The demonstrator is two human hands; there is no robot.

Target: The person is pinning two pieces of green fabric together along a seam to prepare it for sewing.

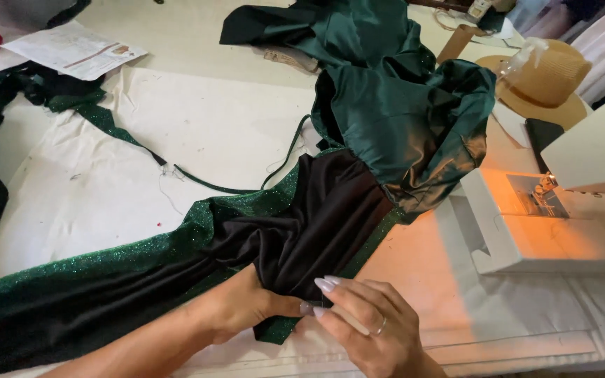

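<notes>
Left hand [243, 308] pinching black lining [309, 224], fingers closed on the fabric edge near table's front. Right hand [369, 325] just beside it, fingertips [325, 284] together on the same edge, ring on one finger. Lining gathered inside glittery green dress [106, 266], spread across white table [197, 133]. Satin green part [400, 112] heaped next to lit sewing machine [540, 224]. Straw hat [544, 84] behind, paper [71, 50] far left.

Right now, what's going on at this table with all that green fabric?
A person is pinching the edge of a black lining on a glittery green garment, left hand and right hand meeting at the same spot. Shiny green satin is bunched up beside a lit sewing machine. A straw hat sits behind it.
</notes>
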